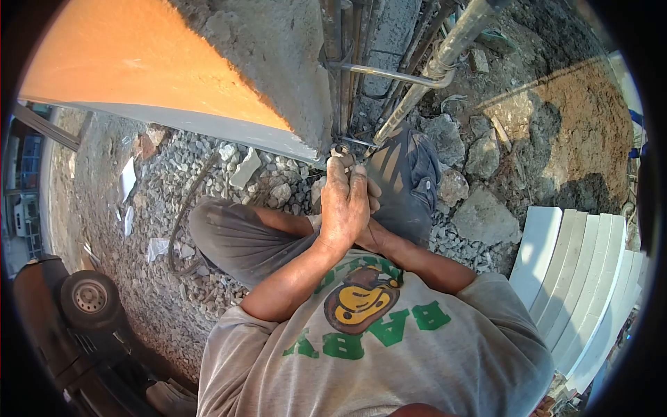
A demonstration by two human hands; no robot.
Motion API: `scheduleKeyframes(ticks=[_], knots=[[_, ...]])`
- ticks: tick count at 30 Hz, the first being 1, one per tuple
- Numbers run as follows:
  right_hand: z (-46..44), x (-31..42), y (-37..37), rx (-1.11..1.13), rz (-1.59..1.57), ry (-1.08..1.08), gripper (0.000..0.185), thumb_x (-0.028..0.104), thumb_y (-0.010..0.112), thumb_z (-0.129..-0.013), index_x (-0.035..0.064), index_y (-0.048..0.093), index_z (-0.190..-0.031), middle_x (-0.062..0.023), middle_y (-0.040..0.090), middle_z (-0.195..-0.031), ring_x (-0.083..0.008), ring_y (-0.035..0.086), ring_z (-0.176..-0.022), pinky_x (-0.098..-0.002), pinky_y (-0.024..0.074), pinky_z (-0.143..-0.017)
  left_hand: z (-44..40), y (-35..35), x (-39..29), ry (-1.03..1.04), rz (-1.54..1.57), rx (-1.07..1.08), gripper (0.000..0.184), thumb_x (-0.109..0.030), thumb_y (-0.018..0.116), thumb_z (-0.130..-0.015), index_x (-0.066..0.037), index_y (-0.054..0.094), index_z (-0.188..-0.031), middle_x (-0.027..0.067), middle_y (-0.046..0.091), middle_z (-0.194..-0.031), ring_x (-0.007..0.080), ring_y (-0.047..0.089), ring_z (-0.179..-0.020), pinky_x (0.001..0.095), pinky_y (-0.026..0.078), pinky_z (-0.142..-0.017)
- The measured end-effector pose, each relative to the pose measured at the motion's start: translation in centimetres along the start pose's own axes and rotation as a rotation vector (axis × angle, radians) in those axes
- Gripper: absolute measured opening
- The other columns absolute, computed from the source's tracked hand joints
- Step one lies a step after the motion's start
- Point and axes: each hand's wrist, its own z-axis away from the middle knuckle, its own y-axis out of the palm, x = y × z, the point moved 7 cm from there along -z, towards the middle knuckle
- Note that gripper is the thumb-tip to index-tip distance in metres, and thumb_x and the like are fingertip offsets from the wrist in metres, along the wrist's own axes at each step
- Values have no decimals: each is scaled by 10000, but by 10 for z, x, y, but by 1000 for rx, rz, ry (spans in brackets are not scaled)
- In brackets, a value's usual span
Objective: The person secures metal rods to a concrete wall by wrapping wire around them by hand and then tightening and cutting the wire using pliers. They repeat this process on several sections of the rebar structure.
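Both hands meet in the middle, close to the foot of a concrete column edge (295,90). Uppermost is my left hand (345,205), its fingers closed and pointing forward; whatever they hold is hidden or too small to name. My right hand (374,194) is mostly covered behind it, so its grip does not show. Just beyond the fingertips are upright rusty steel bars (345,104) and a small dark gap at their base. A bent metal rod (389,72) crosses the bars above the hands, beside a slanting metal pole (431,73).
Grey gravel (180,163) and larger stones (486,217) surround my bent legs. At the right stand stacked pale slabs (580,278). A dark vehicle with a wheel (90,297) is at the lower left, and an orange-lit wall face (139,55) rises at the upper left.
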Motion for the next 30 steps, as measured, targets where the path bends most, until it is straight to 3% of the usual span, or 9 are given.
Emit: scheduleKeyframes(ticks=[8, 10, 11, 13, 17, 18, 20, 27, 30], knots=[[12, 1, -1, 186, -63, 113, 530, 262, 653, -832, 2, 475, -1258, -122, 567, -1179, -200, 558, -1063, -326, 481, -848, 2, -2, -15, 50, -176, 101, 149, -119, 455, -953, 14, 415, -1008, 84, 605, -642, 133, 581, -501, 262, 455, -439], [19, 17, 3, 215, -860, 27, 571, 172, 723, -771, -16, 482, -1254, -126, 593, -1160, -205, 578, -1063, -324, 480, -878, -1, -5, -11, 135, -278, 99, 151, -115, 459, -950, 18, 414, -1006, 93, 612, -645, 141, 591, -504, 275, 466, -446], [22, 23, -1, 216, -859, 25, 571, 172, 723, -771, -16, 482, -1254, -126, 593, -1160, -205, 578, -1063, -324, 480, -878, -1, -4, -12, 221, -376, 96, 153, -112, 463, -947, 21, 413, -1005, 103, 619, -649, 150, 600, -508, 287, 476, -452], [30, 23, -5, 136, -847, 388, 580, 117, 764, -726, -14, 509, -1229, -119, 623, -1121, -248, 603, -1052, -357, 490, -896, 0, -3, -10, 208, -358, 97, 164, -118, 468, -945, 24, 412, -1006, 109, 621, -649, 154, 601, -509, 290, 479, -457], [31, 4, -15, 35, -673, 333, 573, 109, 763, -730, -20, 504, -1225, -115, 639, -1059, -266, 625, -1000, -391, 516, -856, 1, -1, -9, 203, -363, 91, 196, -137, 487, -940, 28, 410, -1012, 116, 626, -650, 158, 603, -510, 289, 476, -460], [29, 4, -15, 29, -715, 300, 559, 111, 766, -726, -14, 516, -1209, -121, 638, -1048, -262, 635, -970, -394, 524, -831, 2, 0, -9, 203, -365, 91, 196, -137, 487, -940, 28, 410, -1012, 116, 626, -650, 158, 603, -510, 289, 476, -460], [29, 8, -16, 23, -755, 261, 544, 112, 769, -721, -9, 528, -1193, -126, 638, -1036, -258, 645, -939, -396, 531, -805, 0, 1, -8, 151, -335, 87, 273, -149, 496, -911, 43, 418, -1090, 133, 638, -630, 339, 638, -573, 432, 482, -558], [34, 32, -4, 93, -879, 303, 395, 298, 700, -811, 8, 578, -1050, -117, 642, -789, -193, 636, -635, -260, 509, -520, 5, 0, -11, 261, -429, 92, 317, -182, 529, -905, 39, 423, -1105, 149, 631, -633, 357, 629, -566, 435, 477, -553], [38, 37, 3, 48, -977, 363, 421, 379, 669, -831, 6, 585, -1005, -106, 623, -724, -197, 623, -587, -226, 461, -427, 17, -12, -17, 250, -411, 22, 350, -225, 580, -910, 42, 462, -1104, 134, 620, -731, 231, 602, -621, 355, 477, -591]])
